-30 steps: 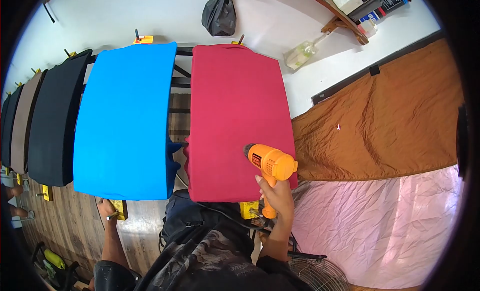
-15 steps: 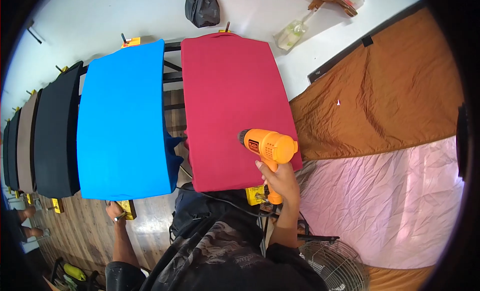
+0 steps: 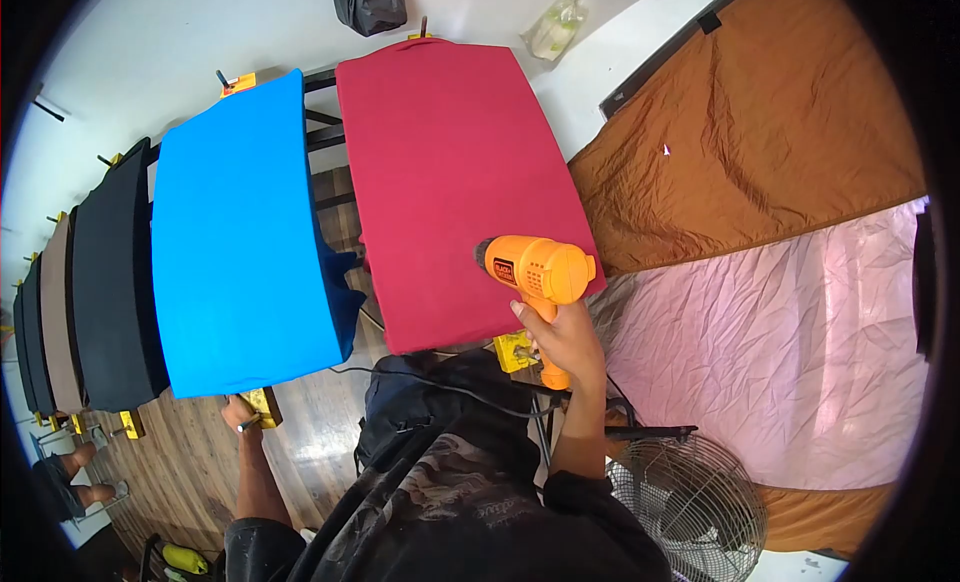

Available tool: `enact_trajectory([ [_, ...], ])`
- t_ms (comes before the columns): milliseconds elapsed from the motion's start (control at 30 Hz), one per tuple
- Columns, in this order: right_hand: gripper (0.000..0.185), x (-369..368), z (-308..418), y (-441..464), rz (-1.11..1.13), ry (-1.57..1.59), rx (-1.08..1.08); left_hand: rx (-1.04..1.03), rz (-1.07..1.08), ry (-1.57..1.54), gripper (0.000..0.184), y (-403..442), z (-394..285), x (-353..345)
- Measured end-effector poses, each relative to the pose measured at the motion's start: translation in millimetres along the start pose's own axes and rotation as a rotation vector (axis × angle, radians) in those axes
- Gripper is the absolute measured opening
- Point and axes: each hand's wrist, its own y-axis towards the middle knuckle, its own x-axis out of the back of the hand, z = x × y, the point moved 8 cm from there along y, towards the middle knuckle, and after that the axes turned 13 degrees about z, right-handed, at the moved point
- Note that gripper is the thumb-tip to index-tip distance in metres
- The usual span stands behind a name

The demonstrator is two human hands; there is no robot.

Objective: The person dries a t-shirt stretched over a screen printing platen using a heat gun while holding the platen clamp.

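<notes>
My right hand is wrapped around the grip of an orange heat gun. Its dark nozzle points left, above the lower part of a red fabric-covered board. At the near edge of a blue fabric-covered board is my left hand, closed beside a yellow bracket. The board hides part of its fingers, so what they grip cannot be made out. Blue cloth hangs in folds from that board's right side. A second yellow bracket sits under the red board's near edge.
More covered boards, black and brown, line up at left. A black cable crosses near my body. A wire-guard fan stands at lower right, below brown and pink sheets. Another person's legs show at far left.
My view has turned slightly, so the red board and heat gun sit higher in the frame. Both hands keep nearly the same places relative to the boards. More of the fan shows.
</notes>
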Motion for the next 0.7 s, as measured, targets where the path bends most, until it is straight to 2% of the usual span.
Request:
enact_trajectory([
  [100,0.023,-1,19,-9,-0.088,-0.285,0.266,-0.025,-0.009,0.011,0.063,14,11,0],
  [200,0.022,-6,-4,-16,0.062,0.056,-0.073,-0.038,0.027,0.017,0.062,23,19,-2],
  [300,0.021,-6,-6,-18,-0.006,-0.073,-0.008,-0.017,0.059,0.026,0.059,8,6,-3],
  [400,0.021,-6,-11,-28,0.015,0.105,-0.093,-0.022,0.050,-0.006,0.060,4,1,-4],
  [500,0.022,-7,-14,-32,-0.035,-0.025,-0.057,0.009,0.015,-0.005,0.059,10,9,-2],
  [600,0.023,-11,-10,-39,0.052,0.068,-0.099,-0.028,-0.005,-0.011,0.063,30,25,1],
  [667,0.024,-11,-7,-43,0.036,0.042,-0.117,-0.022,-0.006,-0.001,0.066,30,27,0],
  [700,0.024,-11,-8,-44,0.026,0.031,-0.126,-0.002,0.020,0.021,0.061,23,19,0],
])
